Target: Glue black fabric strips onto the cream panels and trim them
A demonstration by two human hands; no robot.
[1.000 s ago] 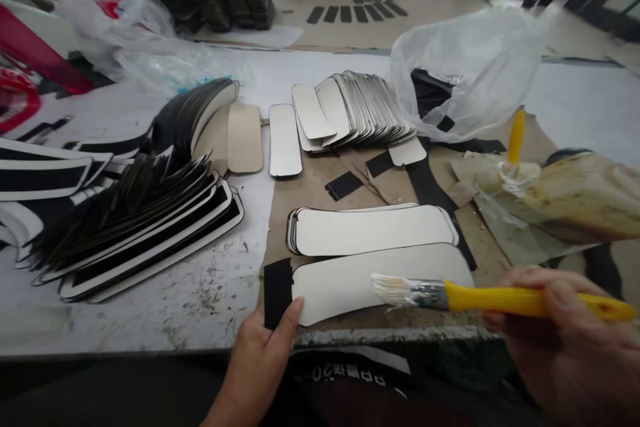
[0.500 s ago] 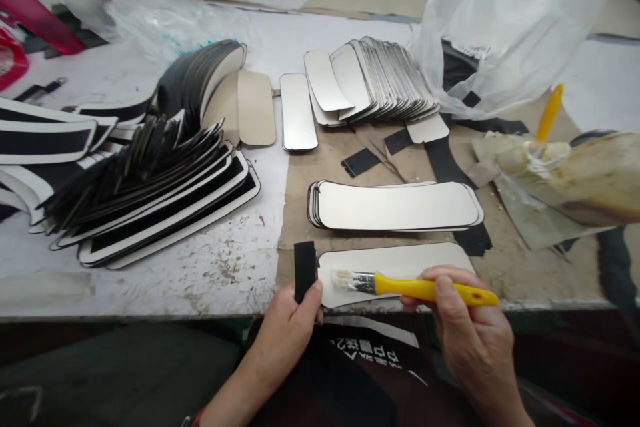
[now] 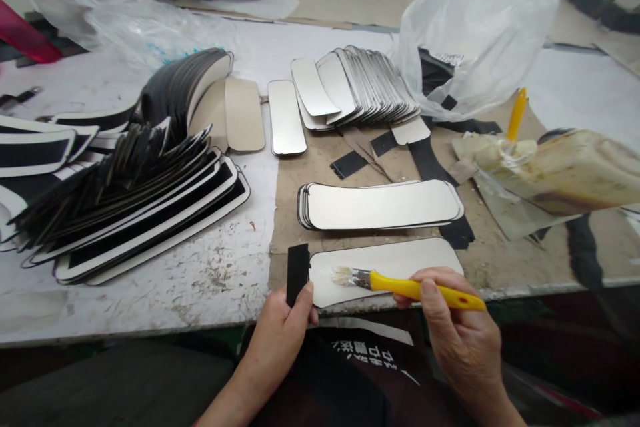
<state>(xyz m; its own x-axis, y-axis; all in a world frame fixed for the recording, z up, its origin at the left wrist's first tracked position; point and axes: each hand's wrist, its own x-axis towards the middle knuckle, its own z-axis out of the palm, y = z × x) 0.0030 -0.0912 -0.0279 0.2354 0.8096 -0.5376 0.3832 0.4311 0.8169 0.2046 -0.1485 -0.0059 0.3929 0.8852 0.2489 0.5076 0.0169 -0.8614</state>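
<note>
At the table's front edge lies a white panel with rounded corners and a thin dark rim (image 3: 425, 257). My right hand (image 3: 457, 323) is closed round the yellow handle of a paintbrush (image 3: 415, 288). The brush's whitish bristles touch the panel's left part. My left hand (image 3: 283, 327) pinches at the panel's lower left corner, with its thumb on the edge. A short black strip (image 3: 298, 267) stands up from between its fingers; whether they also grip the panel is partly hidden. Just behind lies a small stack of similar white panels (image 3: 380, 205).
On the left fan out black-and-white panels (image 3: 155, 227). White panels (image 3: 370, 90) lean in a row at the back, near a clear plastic bag (image 3: 480, 33). A second yellow handle (image 3: 517, 113) stands by a stained, glue-smeared container (image 3: 570, 167) on the right.
The view has shifted, so most things sit further left in it. The bristles have moved slightly right over the panel; both hands keep their hold.
</note>
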